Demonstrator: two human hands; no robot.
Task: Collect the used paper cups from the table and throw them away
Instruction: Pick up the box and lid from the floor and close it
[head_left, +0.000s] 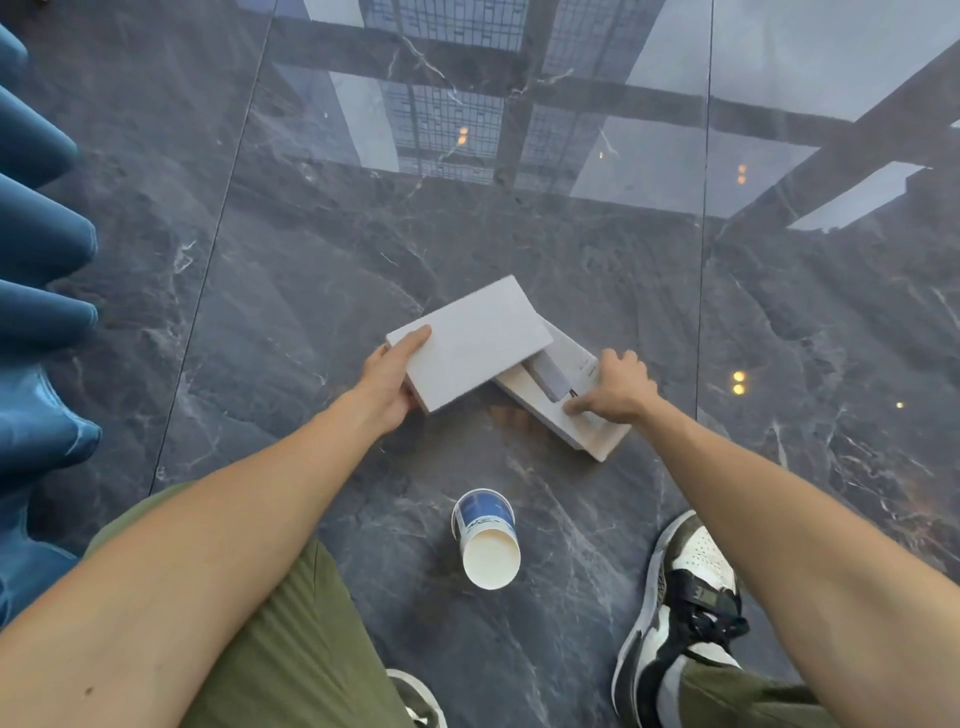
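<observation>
on the dark marbled floor (311, 260), close in front of the person's feet, 1 paper cup (487, 538) lies on its side, its blue-printed wall toward the far side and its open white mouth turned toward the person. neither hand touches it. just beyond the cup lies a flat white box in 2 parts. the left hand (392, 371) grips the box lid (470, 343) at its near left corner, thumb on top and fingers under, holding it tilted so that it overlaps the far end of the box base (566, 410). the right hand (613, 387) is curled, knuckles up, with its thumb pressed onto the near part of the base; a small grey block (548, 375) lies in the base just beside that thumb. a black and white shoe (680, 613) stands to the right of the cup. blue padded upholstery (36, 312) runs along the left edge of the floor.
</observation>
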